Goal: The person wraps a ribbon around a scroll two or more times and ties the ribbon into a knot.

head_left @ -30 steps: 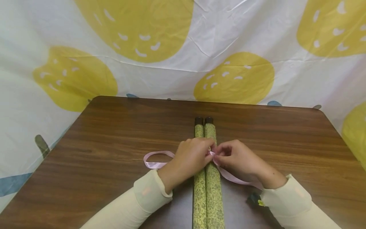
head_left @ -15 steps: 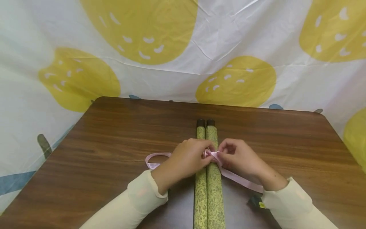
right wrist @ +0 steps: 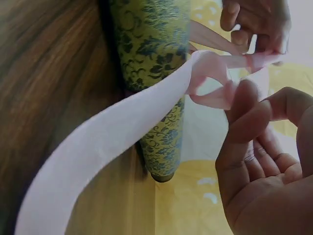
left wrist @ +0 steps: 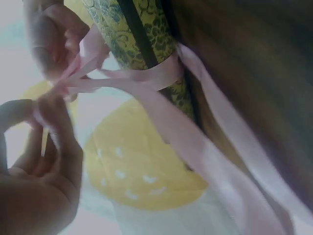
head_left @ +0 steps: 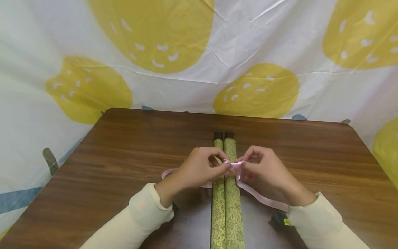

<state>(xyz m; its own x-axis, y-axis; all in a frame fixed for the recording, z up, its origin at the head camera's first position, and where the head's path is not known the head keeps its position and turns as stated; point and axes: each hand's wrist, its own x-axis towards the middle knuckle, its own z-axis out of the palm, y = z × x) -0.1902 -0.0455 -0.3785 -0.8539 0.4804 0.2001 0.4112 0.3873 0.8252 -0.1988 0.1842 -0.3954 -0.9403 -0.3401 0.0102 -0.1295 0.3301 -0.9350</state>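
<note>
Two long rolls (head_left: pixel 231 214) in yellow-green floral brocade, like a rolled scroll, lie side by side on the table with dark end knobs. A pink ribbon (left wrist: pixel 166 117) goes around them. Above the rolls my left hand (head_left: pixel 197 167) pinches the ribbon between thumb and fingertips. My right hand (head_left: pixel 268 171) pinches another part of the ribbon close by, with a short stretch between the two hands. In the right wrist view a ribbon loop (right wrist: pixel 215 100) stands near the right fingertips. One loose tail (head_left: pixel 264 200) trails toward the right sleeve; another lies left of the rolls.
The brown wood-grain table (head_left: pixel 140 138) extends around the rolls. Behind it hangs a white cloth (head_left: pixel 177 93) with yellow fruit shapes. A small dark thing with a yellow mark (head_left: pixel 283 219) shows beside the right cuff.
My left hand has moved slightly left and turned, showing its thumb and fingers more. The ribbon between the hands has lifted and stretched wider. The left ribbon loop is now more hidden behind the forearm.
</note>
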